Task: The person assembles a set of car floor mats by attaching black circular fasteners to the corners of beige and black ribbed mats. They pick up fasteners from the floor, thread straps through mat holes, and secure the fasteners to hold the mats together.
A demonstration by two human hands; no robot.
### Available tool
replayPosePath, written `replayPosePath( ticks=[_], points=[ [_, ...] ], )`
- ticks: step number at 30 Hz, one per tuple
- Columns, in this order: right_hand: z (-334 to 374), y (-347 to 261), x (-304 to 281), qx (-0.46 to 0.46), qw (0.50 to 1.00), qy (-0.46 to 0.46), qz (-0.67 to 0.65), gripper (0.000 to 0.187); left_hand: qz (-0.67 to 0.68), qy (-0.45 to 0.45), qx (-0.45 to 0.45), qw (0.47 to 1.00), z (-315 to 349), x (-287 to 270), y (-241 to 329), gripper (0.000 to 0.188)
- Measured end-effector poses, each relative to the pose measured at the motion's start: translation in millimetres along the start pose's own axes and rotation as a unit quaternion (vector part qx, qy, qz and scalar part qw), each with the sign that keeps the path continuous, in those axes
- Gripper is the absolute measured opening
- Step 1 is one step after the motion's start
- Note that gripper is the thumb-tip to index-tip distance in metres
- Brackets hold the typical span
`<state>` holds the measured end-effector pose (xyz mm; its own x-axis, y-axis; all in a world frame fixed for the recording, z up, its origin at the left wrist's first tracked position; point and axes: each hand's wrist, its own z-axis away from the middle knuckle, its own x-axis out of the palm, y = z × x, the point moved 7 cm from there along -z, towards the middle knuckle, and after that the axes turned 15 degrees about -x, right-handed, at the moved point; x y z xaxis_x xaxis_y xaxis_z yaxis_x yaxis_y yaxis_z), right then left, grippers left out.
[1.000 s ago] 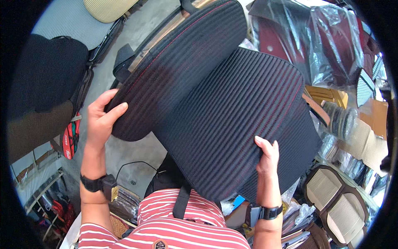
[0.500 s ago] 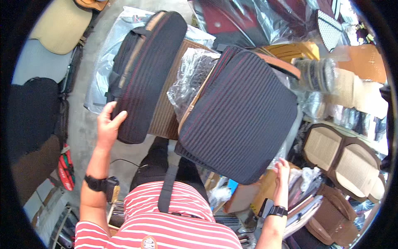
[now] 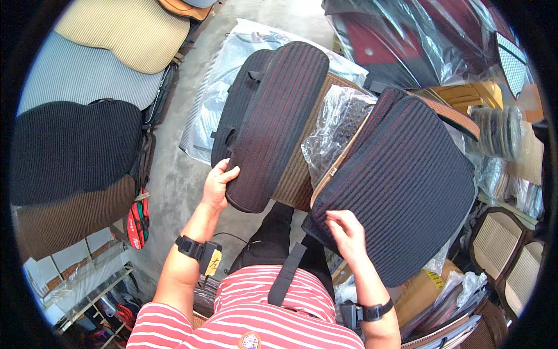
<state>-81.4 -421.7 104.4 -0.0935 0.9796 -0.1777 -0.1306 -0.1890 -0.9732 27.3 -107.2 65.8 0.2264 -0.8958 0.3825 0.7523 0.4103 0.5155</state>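
Note:
My left hand is closed on the near left edge of a black ribbed seat cushion with fine red stitching. Dark straps and another black panel show along its left side. My right hand is over the near left corner of a larger black ribbed seat cushion, its fingers loosely bent and nothing seen in them. Whether its fingertips touch the fabric is hard to tell. Between the two cushions lie a brown ribbed mat and crumpled clear plastic.
Beige, grey, black and brown seat covers hang in a row at the left. Plastic-wrapped dark red goods stand at the far right. Rolled mats and beige-and-brown seat covers are on the right. A plastic-covered package lies behind the left cushion.
My right hand has moved left from the large cushion's right side to its near left corner. My left hand still holds the smaller cushion, whose ribbed face now shows more. The view has shifted.

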Motion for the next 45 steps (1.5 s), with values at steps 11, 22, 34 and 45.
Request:
replayPosePath(
  ticks=[11, 22, 34, 45],
  points=[
    [-94, 15, 99, 0.151, 0.974, -0.030, -0.164, 0.080, -0.054, 0.005, -0.001, 0.999, 5, 23, -19, 0.028],
    [-94, 40, 110, 0.140, 0.986, 0.088, -0.028, 0.092, -0.225, 0.000, 0.068, 0.972, 5, 51, -53, 0.027],
    [-52, -88, -10, 0.142, 0.939, 0.163, -0.267, 0.042, -0.424, 0.152, 0.332, 0.829, 67, 29, 110, 0.036],
    [187, -281, -199, -0.007, 0.905, 0.407, 0.125, 0.033, -0.458, 0.176, 0.404, 0.772, 109, 64, 157, 0.037]
  ],
)
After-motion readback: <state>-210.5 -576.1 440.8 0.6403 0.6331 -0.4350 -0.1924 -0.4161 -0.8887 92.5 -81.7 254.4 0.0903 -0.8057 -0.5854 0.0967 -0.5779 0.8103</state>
